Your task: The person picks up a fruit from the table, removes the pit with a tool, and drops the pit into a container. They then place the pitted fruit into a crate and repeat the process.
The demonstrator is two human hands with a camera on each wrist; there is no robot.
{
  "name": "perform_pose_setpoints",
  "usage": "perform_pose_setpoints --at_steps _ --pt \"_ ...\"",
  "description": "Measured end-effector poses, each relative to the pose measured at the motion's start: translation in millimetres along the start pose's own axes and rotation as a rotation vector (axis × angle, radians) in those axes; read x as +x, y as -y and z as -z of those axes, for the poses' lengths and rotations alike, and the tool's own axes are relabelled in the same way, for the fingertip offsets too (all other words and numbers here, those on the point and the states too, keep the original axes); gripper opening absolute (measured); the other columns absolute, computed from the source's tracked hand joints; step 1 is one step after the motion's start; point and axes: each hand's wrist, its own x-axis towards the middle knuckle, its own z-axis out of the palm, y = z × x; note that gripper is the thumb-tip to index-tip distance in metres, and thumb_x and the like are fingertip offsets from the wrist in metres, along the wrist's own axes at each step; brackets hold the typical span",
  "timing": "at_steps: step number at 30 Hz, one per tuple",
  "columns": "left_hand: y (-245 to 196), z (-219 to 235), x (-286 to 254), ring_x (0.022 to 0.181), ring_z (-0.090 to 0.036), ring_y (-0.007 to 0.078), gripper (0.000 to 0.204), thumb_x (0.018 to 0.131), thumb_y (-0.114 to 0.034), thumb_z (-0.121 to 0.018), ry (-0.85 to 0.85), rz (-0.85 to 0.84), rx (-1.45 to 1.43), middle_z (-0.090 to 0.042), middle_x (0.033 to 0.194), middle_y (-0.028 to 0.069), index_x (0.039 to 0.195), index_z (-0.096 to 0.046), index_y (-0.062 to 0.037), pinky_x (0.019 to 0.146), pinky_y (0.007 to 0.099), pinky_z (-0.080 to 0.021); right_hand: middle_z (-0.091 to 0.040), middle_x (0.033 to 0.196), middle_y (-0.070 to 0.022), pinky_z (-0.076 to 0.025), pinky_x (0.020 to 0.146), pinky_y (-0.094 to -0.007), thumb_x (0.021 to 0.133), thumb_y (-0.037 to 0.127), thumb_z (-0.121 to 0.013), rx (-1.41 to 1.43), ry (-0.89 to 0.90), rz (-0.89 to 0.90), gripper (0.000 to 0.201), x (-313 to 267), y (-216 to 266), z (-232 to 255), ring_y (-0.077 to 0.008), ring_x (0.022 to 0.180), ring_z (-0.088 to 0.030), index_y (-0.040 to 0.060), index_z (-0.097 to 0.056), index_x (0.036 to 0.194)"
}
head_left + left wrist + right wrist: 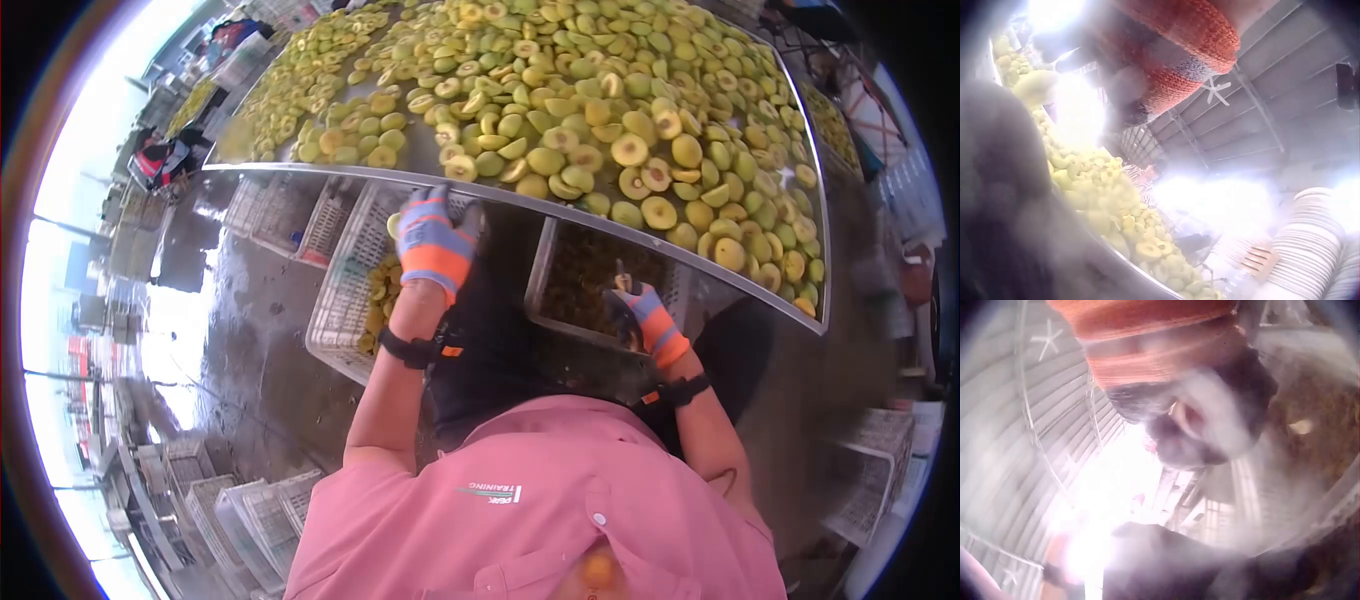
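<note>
My left hand, in an orange and grey-blue glove with dark fingertips, is at the table's near edge. It holds a yellow-green fruit half, which shows past the side of its fingers; in the left wrist view the fruit half appears blurred by the dark glove. Below lies a white crate with yellow fruit pieces in it. Gloved alike, my right hand curls round a small tool whose light-brown tip sticks up; its exact kind I cannot tell. Blur covers those fingers in the right wrist view.
Fruit halves heap over a metal-edged table ahead. A crate with dark brown contents stands beneath it, by my right hand. More white crates stand left on the wet floor; another crate is behind right.
</note>
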Motion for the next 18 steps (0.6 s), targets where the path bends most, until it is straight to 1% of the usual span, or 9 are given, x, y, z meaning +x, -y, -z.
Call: perform_pose_setpoints --at_steps 2,4,5,6,7,10,12,15,18 --pt "-22 -29 7 0.099 -0.058 0.0345 0.038 0.077 -0.023 -0.068 0.029 -0.166 -0.122 -0.062 0.102 0.0185 0.109 -0.062 -0.003 0.086 0.0422 -0.048 -0.06 0.065 -0.0006 -0.04 0.045 -0.0233 0.086 0.021 -0.066 -0.006 0.051 -0.09 0.014 -14 31 -15 -0.0084 0.05 -0.053 0.0078 -0.061 0.085" --pt "-61 -44 15 0.09 -0.061 0.0325 0.025 0.078 -0.017 -0.062 0.066 -0.314 -0.098 -0.065 0.093 0.0152 0.099 -0.065 -0.0036 0.078 0.0387 -0.051 -0.059 0.071 0.0023 -0.042 0.047 -0.0238 0.087 0.019 -0.066 0.046 0.142 0.024 0.012 -6 8 -7 -0.0076 0.056 -0.054 0.0093 -0.06 0.092" --pt "-82 -51 28 0.09 -0.063 0.03 0.024 0.076 -0.016 -0.061 0.435 -0.153 0.047 -0.065 0.093 0.0147 0.098 -0.066 -0.0048 0.074 0.0355 -0.052 -0.059 0.072 0.0016 -0.044 0.049 -0.0251 0.087 0.02 -0.066 0.024 0.062 0.054 0.014 -9 7 -9 -0.009 0.057 -0.054 0.0092 -0.06 0.094" --pt "-98 -62 37 0.091 -0.064 0.0265 0.027 0.075 -0.015 -0.061 0.466 -0.156 0.078 -0.066 0.094 0.0133 0.1 -0.068 -0.0064 0.074 0.034 -0.053 -0.059 0.073 0.001 -0.045 0.05 -0.0264 0.087 0.02 -0.066 0.005 0.004 0.097 0.017 -14 2 -10 -0.0104 0.058 -0.055 0.009 -0.059 0.097" --pt "-115 -49 48 0.091 -0.065 0.0245 0.027 0.076 -0.017 -0.06 0.724 -0.507 0.473 -0.067 0.096 0.0118 0.1 -0.07 -0.0085 0.074 0.0343 -0.053 -0.059 0.073 -0.0007 -0.047 0.05 -0.0289 0.087 0.023 -0.067 0.003 0.001 0.014 0.023 3 -26 12 -0.013 0.058 -0.057 0.0085 -0.058 0.103" --pt "-115 -161 61 0.106 -0.058 0.0254 0.04 0.073 -0.028 -0.07 0.38 -0.256 0.297 -0.061 0.112 0.011 0.108 -0.066 -0.0107 0.081 0.0373 -0.049 -0.058 0.066 -0.0033 -0.042 0.042 -0.0273 0.087 0.018 -0.064 0.007 0.113 -0.024 0.012 10 -28 21 -0.0137 0.052 -0.055 0.0073 -0.059 0.09" --pt "-124 -139 68 0.108 -0.057 0.026 0.05 0.071 -0.036 -0.075 0.556 -0.194 0.333 -0.054 0.123 0.011 0.114 -0.062 -0.0119 0.081 0.0389 -0.048 -0.058 0.064 -0.0036 -0.041 0.04 -0.0267 0.087 0.014 -0.063 -0.031 0.071 -0.012 0.008 12 -35 33 -0.0136 0.049 -0.054 0.0069 -0.061 0.089" --pt "-125 -129 81 0.115 -0.056 0.025 0.054 0.07 -0.027 -0.076 0.683 -0.209 0.347 -0.054 0.129 0.0104 0.12 -0.061 -0.013 0.083 0.0371 -0.05 -0.059 0.065 -0.0039 -0.04 0.04 -0.0269 0.086 0.012 -0.063 -0.035 0.075 -0.055 0.007 17 -34 30 -0.0135 0.048 -0.054 0.0064 -0.063 0.091" --pt "-118 -155 87 0.116 -0.056 0.0264 0.064 0.069 -0.026 -0.076 0.657 -0.261 0.249 -0.054 0.13 0.0107 0.127 -0.054 -0.0108 0.08 0.0378 -0.052 -0.057 0.061 -0.0033 -0.038 0.04 -0.0264 0.085 0.015 -0.063 -0.061 0.057 -0.056 0.009 -3 -13 10 -0.0129 0.047 -0.052 0.007 -0.063 0.089"
